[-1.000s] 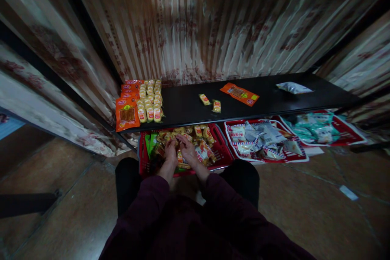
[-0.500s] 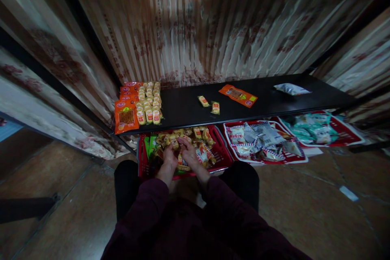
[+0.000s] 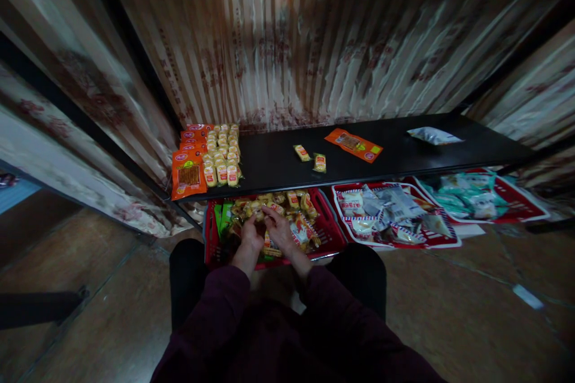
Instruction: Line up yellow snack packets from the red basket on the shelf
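Note:
Both hands are inside the red basket point(image 3: 330, 227) below the front edge of the shelf, over a pile of small yellow snack cakes in clear wrappers point(image 3: 294, 198). My left hand point(image 3: 250, 238) has its fingers closed at one of these wrapped cakes point(image 3: 259, 213). Close beside it, my right hand point(image 3: 279, 232) is curled in toward the same spot, its fingertips bent and partly hidden. On the black shelf point(image 3: 269, 167) above, upright rows of the same cakes point(image 3: 221, 158) stand at the left, next to orange snack packets point(image 3: 188, 175).
Two loose cakes point(image 3: 320, 163), an orange packet point(image 3: 354, 145) and a silvery-white packet point(image 3: 433, 136) lie on the shelf. Further right, one basket point(image 3: 453, 241) holds white packets and another point(image 3: 532, 210) teal ones. A curtain point(image 3: 305, 42) hangs behind.
The view has shifted slightly, so the shelf and baskets sit a little lower and further right. Both hands stay together over the cakes, with only small finger movement.

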